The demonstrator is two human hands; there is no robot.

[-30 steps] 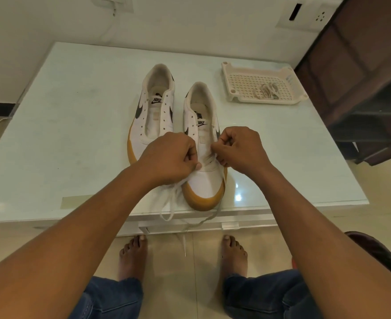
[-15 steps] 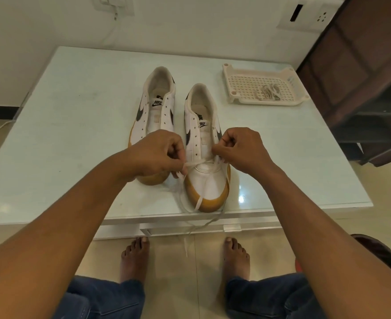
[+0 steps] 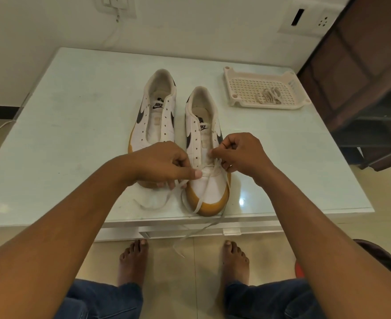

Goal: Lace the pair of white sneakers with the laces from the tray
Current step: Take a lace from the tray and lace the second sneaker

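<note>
**Both hands pinch the lace at the toe end of the right-hand sneaker**

Head view. Two white Nike sneakers with black swooshes and gum-coloured soles stand side by side on the pale, glossy counter (image 3: 75, 134), toes toward the person. The left-hand sneaker (image 3: 160, 111) sits a little further back. Its eyelets are unlaced and its toe is hidden behind the left hand (image 3: 164, 164). The right-hand sneaker (image 3: 213, 187) has its toe close to the counter's front edge.

A flat white lace (image 3: 201, 200) lies across the lowest eyelets of the right-hand sneaker. The left hand's fingers (image 3: 180, 161) are curled in, with the thumb laid along the forefinger. They pinch one strand of the lace just left of those eyelets. From there the strand drops to the counter beside the toe.

The right hand (image 3: 240, 155) is on the other side of the shoe, its fingers (image 3: 226, 146) curled tight. Thumb and forefinger pinch the other strand just above the tongue. That strand runs slantwise down over the white toe cap. A tail of lace hangs over the counter's front edge toward the floor.

At the far right of the counter, well apart from the sneakers, is a cream perforated plastic tray (image 3: 259, 73). A second lace (image 3: 269, 96) lies bundled inside it.

Below the counter edge the person's bare feet (image 3: 132, 261) stand on a tiled floor, with blue jeans at the bottom of the view. Switch plates are fixed to the wall behind, and dark wooden furniture (image 3: 362, 77) stands to the right.
</note>
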